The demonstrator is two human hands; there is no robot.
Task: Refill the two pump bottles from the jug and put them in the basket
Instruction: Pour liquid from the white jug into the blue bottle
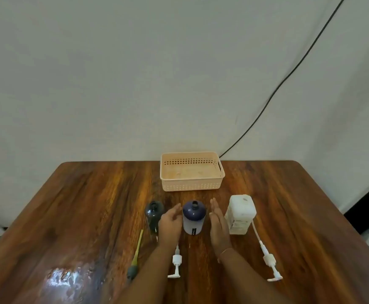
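A navy-topped bottle with a pale body (194,217) stands open, without its pump, in the middle of the table. My left hand (170,222) and my right hand (219,224) flank it, fingers spread, not touching it. A dark translucent bottle (154,216) stands just left of my left hand, also open. The white jug (241,213) stands to the right. A peach basket (192,171) sits empty at the back. Three pump heads lie on the table: a white one (176,263) between my arms, a long white one (268,257) at right, a grey one with a yellow-green tube (135,257) at left.
The wooden table (288,205) has a wet glossy patch (67,281) at the front left. A black cable (277,88) runs down the wall behind the basket.
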